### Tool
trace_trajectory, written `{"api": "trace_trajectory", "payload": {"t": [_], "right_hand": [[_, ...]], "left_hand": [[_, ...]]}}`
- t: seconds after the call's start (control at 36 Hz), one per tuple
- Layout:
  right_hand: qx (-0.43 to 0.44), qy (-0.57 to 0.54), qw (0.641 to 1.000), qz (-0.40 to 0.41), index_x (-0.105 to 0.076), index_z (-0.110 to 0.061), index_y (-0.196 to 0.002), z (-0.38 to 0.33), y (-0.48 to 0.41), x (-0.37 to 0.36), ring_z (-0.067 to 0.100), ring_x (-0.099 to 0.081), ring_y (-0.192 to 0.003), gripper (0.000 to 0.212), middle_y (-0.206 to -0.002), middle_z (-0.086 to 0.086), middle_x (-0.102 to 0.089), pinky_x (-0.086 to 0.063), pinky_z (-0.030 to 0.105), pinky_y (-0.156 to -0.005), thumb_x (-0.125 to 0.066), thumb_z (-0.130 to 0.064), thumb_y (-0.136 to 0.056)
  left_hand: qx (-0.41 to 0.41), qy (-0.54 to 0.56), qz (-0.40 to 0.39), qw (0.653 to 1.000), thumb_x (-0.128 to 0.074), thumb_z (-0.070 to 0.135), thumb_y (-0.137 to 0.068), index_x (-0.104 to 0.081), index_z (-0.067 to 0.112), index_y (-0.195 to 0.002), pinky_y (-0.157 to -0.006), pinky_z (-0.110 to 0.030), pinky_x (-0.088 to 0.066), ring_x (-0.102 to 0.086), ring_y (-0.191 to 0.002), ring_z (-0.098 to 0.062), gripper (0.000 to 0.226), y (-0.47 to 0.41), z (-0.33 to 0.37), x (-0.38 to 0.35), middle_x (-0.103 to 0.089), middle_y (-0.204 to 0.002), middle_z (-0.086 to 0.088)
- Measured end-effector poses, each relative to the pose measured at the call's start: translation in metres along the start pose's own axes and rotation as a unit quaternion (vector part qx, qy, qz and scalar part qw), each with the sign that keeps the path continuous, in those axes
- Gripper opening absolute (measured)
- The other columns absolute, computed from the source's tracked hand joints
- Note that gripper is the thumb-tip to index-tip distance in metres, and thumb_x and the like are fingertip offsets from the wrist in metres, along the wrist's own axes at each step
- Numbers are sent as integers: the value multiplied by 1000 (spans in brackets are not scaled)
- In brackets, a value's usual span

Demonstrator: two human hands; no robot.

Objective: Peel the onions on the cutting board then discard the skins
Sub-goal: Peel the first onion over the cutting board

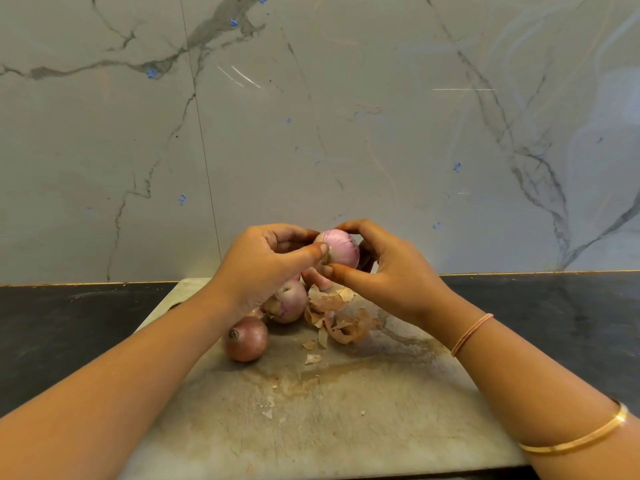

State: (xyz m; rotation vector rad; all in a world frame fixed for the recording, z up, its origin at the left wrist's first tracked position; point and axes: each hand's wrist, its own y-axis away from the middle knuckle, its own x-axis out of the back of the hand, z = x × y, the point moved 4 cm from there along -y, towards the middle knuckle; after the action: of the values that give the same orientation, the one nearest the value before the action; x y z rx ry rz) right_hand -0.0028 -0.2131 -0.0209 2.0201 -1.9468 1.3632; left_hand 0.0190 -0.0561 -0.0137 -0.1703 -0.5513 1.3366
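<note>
Right hand (391,271) fingers clasp onion (343,247) above cutting board (346,410) while left hand (263,268) fingers pinch its skin, likely so peel drops there.

held onion (341,247): pale pink-purple
unpeeled onion (246,339): reddish brown
skins (341,322): tan
cutting board (346,410): stained grey
surface (69,327): black
wall (346,116): grey-veined marble

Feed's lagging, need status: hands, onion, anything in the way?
Left hand and right hand both grip the held onion above the cutting board. Brown onion, loose skins lie below. Nothing blocking.
</note>
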Motion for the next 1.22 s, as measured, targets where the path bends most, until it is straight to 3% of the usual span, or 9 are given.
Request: {"api": "trace_trajectory", "payload": {"t": [0.25,0.39,0.5,0.61,0.69,0.92,1.03,1.08,1.22], "right_hand": [[-2,-9,1000,-16,-47,-34,-114,2,0,-1,-12,-56,-74,41,-90,-20,-57,-48,8,-63,-72,-36,-82],[-16,-22,999,-24,-49,-33,-119,4,0,-2,2,-60,-79,41,-96,-17,-59,-51,11,-69,-71,-34,-84],[-24,-51,998,-25,-48,-37,-114,4,0,-2,3,-60,-81,37,-95,-21,-58,-52,10,-70,-70,-33,-85],[-25,-48,998,-17,-49,-36,-113,3,1,-1,1,-60,-77,37,-93,-22,-58,-50,9,-68,-71,-34,-84],[-26,-47,998,-16,-49,-36,-113,3,1,-1,-1,-60,-75,38,-92,-21,-59,-50,9,-66,-71,-36,-83],[-39,-93,994,-32,-50,-32,-118,5,0,-3,6,-61,-82,36,-98,-18,-58,-52,11,-69,-68,-28,-87],[-40,-89,995,-32,-51,-31,-119,4,0,-3,6,-62,-82,35,-98,-16,-60,-53,12,-69,-67,-28,-88],[-41,-89,995,-32,-52,-32,-117,5,0,-3,6,-62,-82,34,-97,-17,-61,-53,13,-69,-67,-29,-87],[-47,-83,995,-36,-52,-28,-123,5,0,-4,7,-61,-84,38,-97,-17,-59,-54,14,-72,-68,-29,-87]], "left_hand": [[19,26,4,999,-72,9,-79,-73,18,-90,-73,-21,-57,-71,-83,-10,15,-4,-5,4,-75,-84,1],[32,35,9,999,-69,4,-81,-73,20,-84,-70,-19,-57,-70,-79,-6,17,-5,-7,8,-75,-79,3],[25,26,13,999,-66,0,-83,-73,22,-81,-70,-18,-56,-70,-80,-6,23,-5,-6,11,-75,-78,5],[33,44,5,998,-70,11,-81,-75,20,-84,-79,-28,-57,-70,-87,-15,11,-4,-6,8,-75,-84,1],[29,40,-4,999,-75,22,-70,-74,21,-86,-78,-27,-57,-70,-87,-13,16,-4,-5,6,-75,-84,1],[19,14,22,999,-69,4,-81,-72,23,-74,-69,-17,-56,-69,-75,-5,20,-6,-5,12,-74,-74,5],[24,30,4,999,-75,16,-73,-74,23,-76,-73,-23,-57,-69,-80,-9,7,-5,-5,10,-75,-78,3],[24,28,-6,999,-76,25,-64,-74,21,-80,-71,-20,-57,-70,-80,-7,16,-5,-5,9,-75,-80,3],[24,5,0,1000,-73,9,-78,-74,20,-77,-68,-18,-56,-68,-74,-3,10,-5,-6,10,-74,-75,5]]}}
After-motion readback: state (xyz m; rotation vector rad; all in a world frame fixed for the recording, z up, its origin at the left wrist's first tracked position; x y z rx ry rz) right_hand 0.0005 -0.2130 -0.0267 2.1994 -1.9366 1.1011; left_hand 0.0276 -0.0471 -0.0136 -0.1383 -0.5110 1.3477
